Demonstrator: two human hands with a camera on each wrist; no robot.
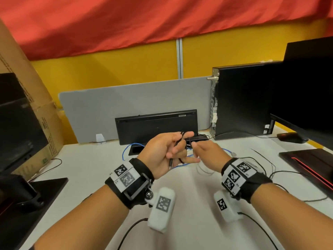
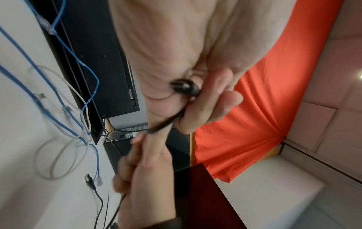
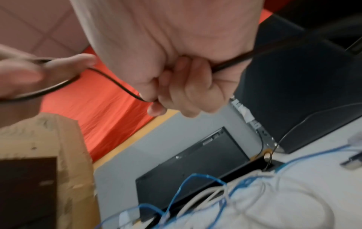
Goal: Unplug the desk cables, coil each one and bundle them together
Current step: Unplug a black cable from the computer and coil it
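Observation:
My left hand (image 1: pixel 167 147) is raised over the white desk (image 1: pixel 90 168) and grips loops of a thin black cable (image 1: pixel 182 135). The cable's plug end (image 1: pixel 170 162) hangs below that palm. In the left wrist view the fingers (image 2: pixel 211 100) curl round the black cable (image 2: pixel 184 89). Just to the right, my right hand (image 1: pixel 205 150) pinches the same cable; its curled fingers (image 3: pixel 186 93) hold the cable (image 3: pixel 117 82) in the right wrist view. A blue cable (image 1: pixel 126 150) and a white cable (image 1: pixel 203 168) lie loose on the desk under the hands.
A black keyboard (image 1: pixel 156 127) leans on the grey divider (image 1: pixel 126 98). At the right stand a PC tower (image 1: pixel 239 100), a monitor (image 1: pixel 310 87) and a mouse (image 1: pixel 290 137). A cardboard box (image 1: pixel 27 87) and a monitor base (image 1: pixel 36 195) are on the left. A cable port (image 1: pixel 137 149) opens in the desk.

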